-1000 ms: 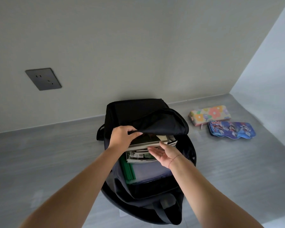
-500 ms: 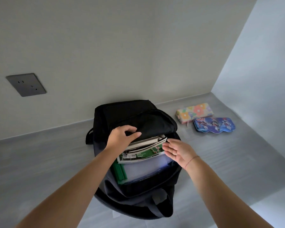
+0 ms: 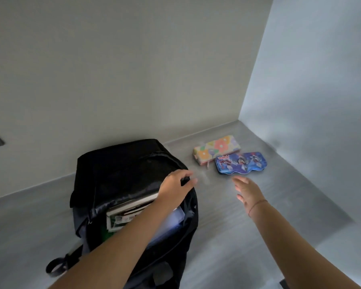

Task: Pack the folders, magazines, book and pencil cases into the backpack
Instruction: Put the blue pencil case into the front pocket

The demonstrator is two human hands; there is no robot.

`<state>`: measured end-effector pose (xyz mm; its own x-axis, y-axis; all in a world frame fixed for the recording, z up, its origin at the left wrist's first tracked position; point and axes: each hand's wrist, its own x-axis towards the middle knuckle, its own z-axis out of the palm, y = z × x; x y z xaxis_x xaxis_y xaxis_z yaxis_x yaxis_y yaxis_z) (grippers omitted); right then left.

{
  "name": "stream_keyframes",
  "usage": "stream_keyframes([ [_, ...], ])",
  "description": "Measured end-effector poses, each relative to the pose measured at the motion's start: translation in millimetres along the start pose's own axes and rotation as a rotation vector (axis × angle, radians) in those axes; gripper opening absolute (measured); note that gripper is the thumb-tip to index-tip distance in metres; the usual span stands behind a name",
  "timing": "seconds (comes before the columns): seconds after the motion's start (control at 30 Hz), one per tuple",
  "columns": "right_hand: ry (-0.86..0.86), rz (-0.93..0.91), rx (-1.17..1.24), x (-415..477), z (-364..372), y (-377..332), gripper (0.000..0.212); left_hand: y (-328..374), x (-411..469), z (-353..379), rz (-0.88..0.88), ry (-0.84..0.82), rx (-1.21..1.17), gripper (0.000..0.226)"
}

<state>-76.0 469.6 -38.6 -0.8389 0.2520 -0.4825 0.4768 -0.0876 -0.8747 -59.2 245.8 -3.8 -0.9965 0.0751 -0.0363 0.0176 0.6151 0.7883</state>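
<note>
Here the desk (image 3: 269,226) carries a black backpack (image 3: 121,172) lying open, mouth toward the person, with the book (image 3: 131,204), magazines (image 3: 121,221) and folders (image 3: 171,224) already stacked inside, their long edges running across the mouth. The left hand (image 3: 175,190) pinches the flap at the rim, holding it up. The right hand (image 3: 249,193) hangs with its grip spread and empty. Just beyond its fingertips lies the blue case (image 3: 241,163), and behind that, touching it, the floral case (image 3: 217,148); both lie flat, long axes running left to right, slightly tilted. Likely risks: a grab at the blue case could shove the floral one away, and if the left grip slackens the flap drops over the mouth.
</note>
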Motion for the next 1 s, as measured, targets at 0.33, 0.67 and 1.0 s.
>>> stream_keyframes([
  [0.33,0.130,-0.068,-0.109,98.3,-90.7,-20.5,0.052,28.6,86.1,107.6,-0.329,-0.072,-0.232,0.051],
  [0.67,0.038,0.017,-0.143,159.5,-109.9,-15.7,0.067,9.6,147.5,180.4,-0.647,-0.064,-0.470,0.024],
  [1.0,0.009,-0.042,-0.196,183.3,-111.4,-6.9,0.039,19.2,151.6,188.5,-0.625,0.001,-0.529,0.039],
])
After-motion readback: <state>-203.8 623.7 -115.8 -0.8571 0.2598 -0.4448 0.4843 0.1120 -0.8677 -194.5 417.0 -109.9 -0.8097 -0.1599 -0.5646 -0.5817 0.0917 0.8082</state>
